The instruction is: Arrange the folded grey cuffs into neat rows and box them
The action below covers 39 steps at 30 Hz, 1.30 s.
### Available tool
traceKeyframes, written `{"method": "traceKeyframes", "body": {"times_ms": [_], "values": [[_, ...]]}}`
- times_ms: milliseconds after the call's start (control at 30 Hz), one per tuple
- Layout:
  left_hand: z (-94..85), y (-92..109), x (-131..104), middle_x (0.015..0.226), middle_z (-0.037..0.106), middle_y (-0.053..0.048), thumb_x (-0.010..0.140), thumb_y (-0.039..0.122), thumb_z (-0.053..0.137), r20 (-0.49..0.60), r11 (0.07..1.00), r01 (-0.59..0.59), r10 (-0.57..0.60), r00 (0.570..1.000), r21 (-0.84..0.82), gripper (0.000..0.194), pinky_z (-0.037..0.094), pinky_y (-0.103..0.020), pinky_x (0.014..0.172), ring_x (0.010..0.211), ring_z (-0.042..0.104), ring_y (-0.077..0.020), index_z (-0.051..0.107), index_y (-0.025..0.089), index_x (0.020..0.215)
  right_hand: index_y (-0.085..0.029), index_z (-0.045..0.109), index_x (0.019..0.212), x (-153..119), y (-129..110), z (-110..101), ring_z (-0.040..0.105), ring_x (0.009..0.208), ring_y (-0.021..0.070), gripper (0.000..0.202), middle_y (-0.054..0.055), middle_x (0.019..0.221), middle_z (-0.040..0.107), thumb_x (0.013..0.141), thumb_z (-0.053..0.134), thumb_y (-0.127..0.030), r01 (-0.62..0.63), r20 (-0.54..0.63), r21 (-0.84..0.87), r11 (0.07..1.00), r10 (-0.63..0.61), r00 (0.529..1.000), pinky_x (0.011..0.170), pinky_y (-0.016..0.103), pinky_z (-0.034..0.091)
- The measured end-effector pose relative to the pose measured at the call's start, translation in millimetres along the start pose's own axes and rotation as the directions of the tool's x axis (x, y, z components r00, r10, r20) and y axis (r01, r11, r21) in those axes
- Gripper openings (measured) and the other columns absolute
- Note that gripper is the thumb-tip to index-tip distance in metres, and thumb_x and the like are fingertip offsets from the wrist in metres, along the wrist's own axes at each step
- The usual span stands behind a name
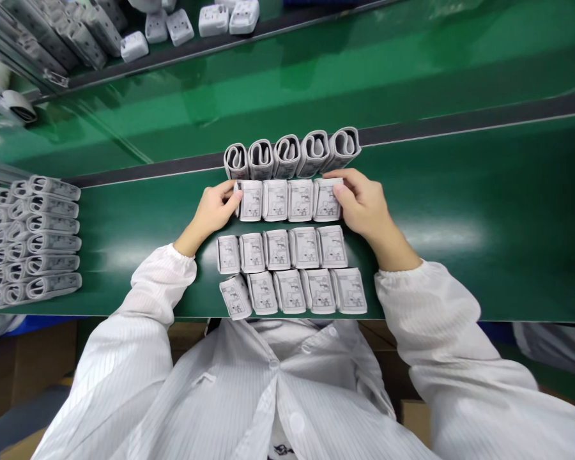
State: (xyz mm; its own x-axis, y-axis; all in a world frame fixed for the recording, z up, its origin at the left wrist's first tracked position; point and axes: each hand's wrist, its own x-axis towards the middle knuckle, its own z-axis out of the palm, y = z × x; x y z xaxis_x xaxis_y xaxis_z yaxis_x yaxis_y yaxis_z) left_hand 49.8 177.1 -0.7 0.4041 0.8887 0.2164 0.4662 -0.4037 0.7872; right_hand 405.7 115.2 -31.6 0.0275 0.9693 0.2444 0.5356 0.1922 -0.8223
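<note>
Folded printed paper packets lie in rows on the green tabletop. Around the ends of one row (288,200) are both hands: my left hand (215,207) pinches its left end, and my right hand (364,203) grips its right end, thumb on the last packet. Just behind it, several rolled packets (287,156) stand with their coiled ends showing. Nearer to me lie two more rows, a middle one (278,250) and a front one (290,291). The leftmost packet (236,298) of the front row is tilted.
A stack of folded papers (52,243) stands at the left end of the green table (483,223). White plastic socket-like pieces (214,20) sit on a raised shelf at the back left. Cardboard boxes (43,361) are below the table edge.
</note>
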Motion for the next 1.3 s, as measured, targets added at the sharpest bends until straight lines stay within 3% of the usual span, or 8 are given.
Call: {"method": "traceKeyframes", "body": {"times_ms": [533,733,1000,1300], "values": [[-1.4,-7.0,-0.5,0.064,0.058,0.001,0.109,0.076,0.054,0.011,1.0,0.001,-0.001,1.0,0.017,0.061,0.038,-0.032,0.06,0.059,0.047,-0.0161,0.069,0.023,0.083,-0.028,0.081,0.121,1.4,-1.1,-0.1,0.063,0.065,0.0207,0.056,0.004,0.088,0.079,0.109,0.056,-0.076,0.004,0.018,0.027,1.0,-0.005,1.0,0.061,0.037,0.051],[-2.3,-14.5,-0.1,0.071,0.064,-0.002,0.109,0.076,0.052,-0.027,0.999,0.034,-0.036,0.999,-0.038,0.063,0.044,-0.033,0.064,0.066,0.056,-0.0192,0.07,0.022,0.083,-0.028,0.079,0.116,1.7,-2.2,0.6,0.07,0.077,0.0235,0.056,0.005,0.096,0.081,0.109,0.054,-0.078,0.006,0.0,0.042,0.999,-0.006,1.0,0.07,0.039,0.057],[-1.7,-15.8,0.5,0.074,0.067,-0.003,0.108,0.082,0.051,-0.041,0.991,0.08,-0.085,0.996,-0.111,0.068,0.047,-0.033,0.066,0.069,0.058,-0.0197,0.069,0.022,0.083,-0.029,0.079,0.113,1.3,-2.3,1.2,0.069,0.079,0.0244,0.061,0.005,0.092,0.078,0.107,0.052,-0.083,-0.009,-0.035,0.029,1.0,0.01,0.999,0.071,0.04,0.057],[-0.7,-14.6,1.8,0.072,0.061,-0.003,0.104,0.091,0.05,-0.07,0.988,0.071,-0.081,0.994,-0.135,0.074,0.046,-0.034,0.064,0.067,0.054,-0.0197,0.064,0.023,0.077,-0.03,0.079,0.115,1.6,-5.8,-3.2,0.071,0.079,0.0255,0.058,0.005,0.092,0.079,0.108,0.052,-0.081,-0.02,0.014,0.023,1.0,0.02,1.0,0.07,0.04,0.058]]}}
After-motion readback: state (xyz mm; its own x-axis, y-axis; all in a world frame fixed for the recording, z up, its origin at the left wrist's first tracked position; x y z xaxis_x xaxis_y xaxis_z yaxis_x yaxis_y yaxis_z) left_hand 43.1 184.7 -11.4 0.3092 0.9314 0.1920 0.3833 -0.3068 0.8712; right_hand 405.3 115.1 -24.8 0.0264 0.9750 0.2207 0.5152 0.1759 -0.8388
